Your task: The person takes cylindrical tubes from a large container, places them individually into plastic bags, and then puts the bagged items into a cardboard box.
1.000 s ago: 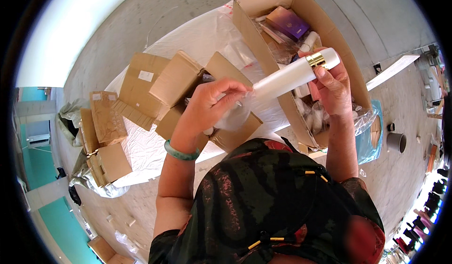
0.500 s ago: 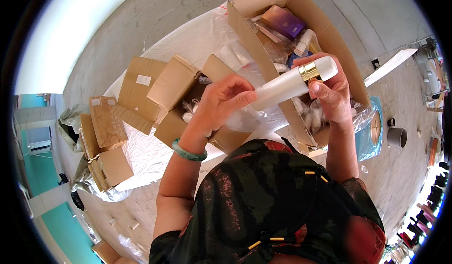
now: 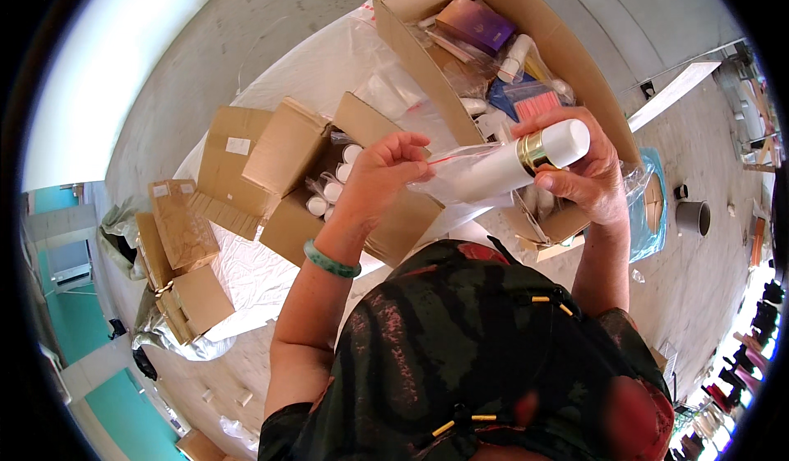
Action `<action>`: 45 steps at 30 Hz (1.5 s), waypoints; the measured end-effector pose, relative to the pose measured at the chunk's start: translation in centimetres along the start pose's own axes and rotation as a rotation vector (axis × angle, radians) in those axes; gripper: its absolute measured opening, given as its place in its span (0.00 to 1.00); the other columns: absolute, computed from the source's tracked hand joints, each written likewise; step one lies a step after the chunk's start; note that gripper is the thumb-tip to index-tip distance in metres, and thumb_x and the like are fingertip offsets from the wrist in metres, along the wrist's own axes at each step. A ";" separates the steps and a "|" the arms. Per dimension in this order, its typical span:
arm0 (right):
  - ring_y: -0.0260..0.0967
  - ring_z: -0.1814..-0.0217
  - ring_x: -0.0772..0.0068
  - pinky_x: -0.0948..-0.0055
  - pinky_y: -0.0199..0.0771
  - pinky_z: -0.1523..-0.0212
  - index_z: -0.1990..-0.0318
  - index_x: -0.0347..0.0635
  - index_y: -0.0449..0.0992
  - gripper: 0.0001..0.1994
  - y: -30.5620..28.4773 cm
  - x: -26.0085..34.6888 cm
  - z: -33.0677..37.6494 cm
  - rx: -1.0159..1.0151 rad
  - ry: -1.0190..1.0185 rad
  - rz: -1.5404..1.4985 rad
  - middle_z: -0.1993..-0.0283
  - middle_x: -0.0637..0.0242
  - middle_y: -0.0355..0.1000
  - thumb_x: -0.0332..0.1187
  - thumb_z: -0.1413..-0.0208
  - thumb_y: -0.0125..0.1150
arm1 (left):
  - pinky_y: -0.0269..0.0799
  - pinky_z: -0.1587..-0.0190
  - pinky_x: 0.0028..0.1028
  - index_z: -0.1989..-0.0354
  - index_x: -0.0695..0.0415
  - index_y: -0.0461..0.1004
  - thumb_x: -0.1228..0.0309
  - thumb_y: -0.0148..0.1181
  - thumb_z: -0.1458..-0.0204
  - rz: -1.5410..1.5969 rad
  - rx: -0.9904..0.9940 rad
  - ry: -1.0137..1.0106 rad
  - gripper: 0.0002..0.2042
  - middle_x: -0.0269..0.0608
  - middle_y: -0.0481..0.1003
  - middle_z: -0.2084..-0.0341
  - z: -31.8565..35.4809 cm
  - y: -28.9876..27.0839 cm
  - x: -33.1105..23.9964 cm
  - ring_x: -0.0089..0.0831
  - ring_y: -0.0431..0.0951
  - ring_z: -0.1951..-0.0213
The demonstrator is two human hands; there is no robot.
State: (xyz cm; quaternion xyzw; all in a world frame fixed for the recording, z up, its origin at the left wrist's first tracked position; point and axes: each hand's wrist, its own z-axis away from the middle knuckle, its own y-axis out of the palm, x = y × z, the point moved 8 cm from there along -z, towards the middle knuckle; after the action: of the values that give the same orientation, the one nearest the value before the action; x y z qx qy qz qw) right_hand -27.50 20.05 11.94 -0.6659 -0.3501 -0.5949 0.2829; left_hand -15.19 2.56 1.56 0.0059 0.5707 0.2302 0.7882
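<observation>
A white cylindrical bottle with a gold collar and white cap lies tilted in front of me. My right hand is closed round its capped end. A clear plastic bag with a red line along its edge stretches from the bottle's lower end to my left hand, whose thumb and fingertips pinch it. The bag seems to cover part of the bottle; how far up it reaches, I cannot tell. Beneath my left hand, an open carton holds several white-capped bottles.
A large open carton at the right holds a purple-orange box, a bagged white bottle and other wrapped items. More cardboard boxes stand at the left on white sheeting. A grey bucket is on the floor at right.
My left fingers have come away from the bottle's lower end and now hold the bag's edge stretched out to the left. The bottle stays in my right hand, slightly lower.
</observation>
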 end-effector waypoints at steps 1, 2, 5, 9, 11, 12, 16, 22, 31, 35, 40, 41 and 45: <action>0.66 0.55 0.75 0.74 0.63 0.50 0.56 0.41 0.73 0.21 0.2 -0.2 0.1 0.042 0.016 0.013 0.58 0.68 0.69 0.29 0.61 0.71 | 0.71 0.57 0.22 0.54 0.63 0.69 0.81 0.55 0.51 -0.001 -0.017 0.029 0.14 0.33 0.70 0.69 -0.1 0.0 -0.2 0.21 0.73 0.66; 0.65 0.55 0.75 0.74 0.63 0.50 0.57 0.41 0.73 0.20 0.3 -0.4 0.2 0.084 0.032 0.026 0.58 0.68 0.69 0.28 0.61 0.71 | 0.71 0.57 0.22 0.54 0.63 0.69 0.81 0.55 0.50 -0.002 -0.034 0.058 0.13 0.32 0.70 0.70 -0.1 0.0 -0.4 0.21 0.73 0.66; 0.66 0.49 0.72 0.70 0.64 0.48 0.55 0.40 0.71 0.22 0.9 -1.3 0.9 0.197 0.050 0.233 0.53 0.65 0.69 0.26 0.61 0.69 | 0.70 0.58 0.21 0.56 0.63 0.70 0.81 0.55 0.51 -0.049 -0.098 0.116 0.13 0.32 0.70 0.70 -0.2 0.3 -1.0 0.21 0.73 0.66; 0.63 0.41 0.62 0.65 0.64 0.46 0.54 0.42 0.67 0.22 4.4 -1.9 0.8 0.308 -0.051 0.351 0.42 0.61 0.64 0.26 0.60 0.67 | 0.70 0.59 0.19 0.58 0.62 0.71 0.80 0.57 0.51 -0.030 -0.144 0.129 0.11 0.30 0.69 0.72 0.0 0.8 -1.4 0.20 0.72 0.66; 0.62 0.41 0.58 0.65 0.64 0.46 0.55 0.43 0.67 0.21 5.3 -2.1 0.6 0.317 -0.093 0.419 0.41 0.60 0.62 0.26 0.60 0.66 | 0.69 0.59 0.19 0.58 0.61 0.71 0.80 0.58 0.52 -0.022 -0.122 0.131 0.11 0.30 0.69 0.72 0.1 1.1 -1.7 0.20 0.72 0.67; 0.59 0.38 0.57 0.63 0.59 0.40 0.56 0.42 0.68 0.22 5.4 -2.5 0.5 0.322 -0.044 0.417 0.38 0.59 0.59 0.25 0.62 0.69 | 0.69 0.59 0.19 0.59 0.60 0.71 0.80 0.58 0.52 -0.018 -0.112 0.133 0.11 0.29 0.69 0.72 0.2 1.2 -1.7 0.19 0.72 0.67; 0.60 0.39 0.56 0.64 0.60 0.41 0.56 0.42 0.68 0.22 5.5 -2.7 -0.1 0.285 -0.063 0.511 0.39 0.60 0.59 0.25 0.61 0.68 | 0.69 0.60 0.19 0.59 0.60 0.71 0.80 0.58 0.52 -0.016 -0.080 0.149 0.11 0.29 0.70 0.73 0.6 1.3 -1.8 0.19 0.72 0.67; 0.64 0.45 0.59 0.66 0.64 0.46 0.57 0.42 0.67 0.22 5.7 -3.3 -0.2 0.297 -0.021 0.517 0.47 0.62 0.64 0.25 0.62 0.68 | 0.70 0.60 0.20 0.60 0.60 0.71 0.80 0.57 0.51 -0.023 -0.084 0.135 0.10 0.30 0.71 0.73 1.3 0.9 -1.5 0.20 0.73 0.67; 0.67 0.56 0.52 0.64 0.68 0.57 0.57 0.42 0.67 0.20 6.4 -2.9 0.4 0.344 -0.090 0.598 0.58 0.58 0.66 0.27 0.60 0.66 | 0.71 0.62 0.22 0.62 0.60 0.71 0.78 0.54 0.48 -0.093 -0.235 0.162 0.06 0.36 0.73 0.71 1.7 -1.1 -0.9 0.22 0.74 0.68; 0.67 0.57 0.53 0.64 0.68 0.58 0.58 0.42 0.67 0.20 6.4 -2.5 1.1 0.376 -0.091 0.584 0.59 0.58 0.66 0.27 0.60 0.66 | 0.71 0.63 0.26 0.64 0.62 0.71 0.81 0.52 0.51 -0.809 -0.282 0.483 0.06 0.42 0.73 0.69 2.7 -0.5 -4.0 0.30 0.75 0.69; 0.67 0.58 0.50 0.62 0.69 0.61 0.57 0.43 0.66 0.20 5.9 -2.0 1.2 0.335 -0.127 0.589 0.59 0.58 0.65 0.27 0.60 0.66 | 0.70 0.64 0.31 0.62 0.61 0.72 0.82 0.52 0.56 -1.250 -0.221 0.639 0.11 0.47 0.71 0.64 3.0 1.7 -3.5 0.38 0.75 0.68; 0.68 0.58 0.50 0.63 0.69 0.60 0.57 0.43 0.66 0.20 5.9 -2.1 1.2 0.344 -0.111 0.582 0.59 0.58 0.65 0.27 0.60 0.66 | 0.70 0.65 0.31 0.60 0.60 0.72 0.81 0.53 0.56 -1.263 -0.269 0.660 0.13 0.47 0.71 0.62 3.0 1.8 -3.6 0.38 0.75 0.68; 0.66 0.53 0.61 0.69 0.65 0.51 0.57 0.40 0.69 0.20 6.3 -3.0 1.6 0.366 0.009 0.525 0.57 0.63 0.67 0.27 0.60 0.68 | 0.71 0.65 0.32 0.51 0.60 0.68 0.78 0.57 0.57 -1.055 -0.363 0.477 0.20 0.47 0.70 0.58 3.2 2.0 -4.3 0.39 0.74 0.69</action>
State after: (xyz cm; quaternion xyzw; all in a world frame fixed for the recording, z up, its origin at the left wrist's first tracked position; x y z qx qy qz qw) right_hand -21.66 17.15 8.98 -0.6690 -0.2664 -0.4318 0.5432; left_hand -14.05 3.54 7.01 -0.4641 0.6092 -0.1027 0.6348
